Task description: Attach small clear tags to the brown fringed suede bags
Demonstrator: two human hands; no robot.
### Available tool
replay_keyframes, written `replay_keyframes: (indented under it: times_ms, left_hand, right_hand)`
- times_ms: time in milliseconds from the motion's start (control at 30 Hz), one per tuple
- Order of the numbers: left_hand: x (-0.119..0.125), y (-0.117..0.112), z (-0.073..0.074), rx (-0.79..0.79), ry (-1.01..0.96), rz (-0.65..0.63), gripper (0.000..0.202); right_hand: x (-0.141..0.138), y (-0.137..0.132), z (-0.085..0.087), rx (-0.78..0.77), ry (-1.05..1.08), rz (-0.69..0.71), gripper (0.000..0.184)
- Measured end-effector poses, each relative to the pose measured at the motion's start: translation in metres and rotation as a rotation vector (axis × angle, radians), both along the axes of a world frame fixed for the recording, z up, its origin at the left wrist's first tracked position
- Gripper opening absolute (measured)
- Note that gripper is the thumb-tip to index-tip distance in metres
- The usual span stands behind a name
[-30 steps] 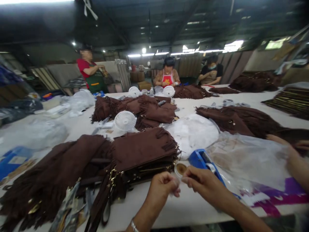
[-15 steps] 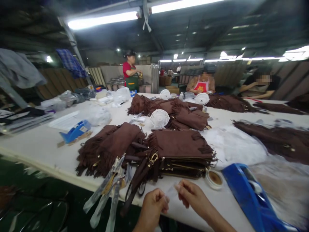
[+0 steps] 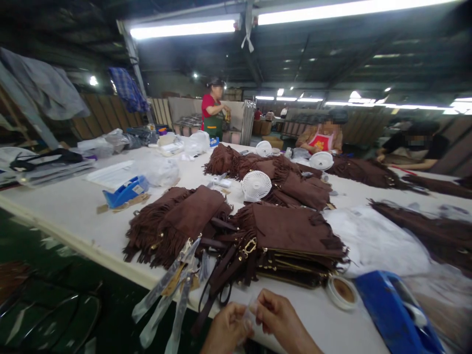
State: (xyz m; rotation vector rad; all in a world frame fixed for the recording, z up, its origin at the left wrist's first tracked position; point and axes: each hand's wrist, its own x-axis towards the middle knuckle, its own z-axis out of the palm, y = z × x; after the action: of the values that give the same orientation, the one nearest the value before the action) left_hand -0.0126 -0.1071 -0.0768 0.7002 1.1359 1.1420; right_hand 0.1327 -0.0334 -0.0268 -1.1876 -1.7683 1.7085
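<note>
My left hand (image 3: 226, 330) and right hand (image 3: 276, 319) pinch clear tape strip (image 3: 250, 310) between fingertips. Judged light, limp, sticky; grip ends only.

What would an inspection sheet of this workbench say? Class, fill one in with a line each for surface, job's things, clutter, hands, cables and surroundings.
Surface: long white table, much of it covered.
Job's things: small clear strip pinched between both hands; roll of tape and big blue tape dispenser close by on the right.
Clutter: stacks of brown fringed bags, loose straps over the table edge, wrapped strips, small white fans, plastic bags, a second blue dispenser.
Hands: left hand and right hand meet at the near edge, fingers closed on the strip.
Cables: nothing seen.
Surroundings: three other people at the far side; strip lights overhead; cloths hanging at left.
</note>
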Motion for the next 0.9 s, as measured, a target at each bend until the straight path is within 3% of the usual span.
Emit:
replay_keyframes:
  times_ms: [100, 233, 400, 567, 633, 800, 900]
  left_hand:
    - [-0.002, 0.018, 0.006, -0.010, -0.093, -0.008, 0.049]
    - [-0.004, 0.035, 0.005, -0.060, -0.007, 0.046, 0.048]
    - [-0.005, 0.038, -0.003, -0.034, 0.054, 0.078, 0.045]
    - [-0.012, 0.035, -0.006, -0.038, 0.118, 0.120, 0.040]
    - [-0.016, 0.034, -0.008, -0.028, 0.155, 0.125, 0.037]
    - [-0.019, 0.032, -0.007, 0.027, 0.250, 0.136, 0.026]
    - [-0.019, 0.030, -0.002, 0.052, 0.327, 0.127, 0.022]
  right_hand:
    - [0.004, 0.015, 0.005, -0.014, 0.047, 0.050, 0.024]
    - [0.008, 0.047, 0.010, 0.112, -0.035, -0.193, 0.034]
    - [-0.004, 0.067, 0.013, 0.306, -0.197, -0.291, 0.037]
    - [-0.010, 0.068, 0.015, 0.362, -0.200, -0.285, 0.028]
    - [-0.008, 0.067, 0.015, 0.314, -0.143, -0.251, 0.029]
    - [-0.010, 0.062, 0.015, -0.023, 0.191, -0.234, 0.032]
    - [-0.016, 0.059, 0.014, -0.169, 0.284, -0.240, 0.036]
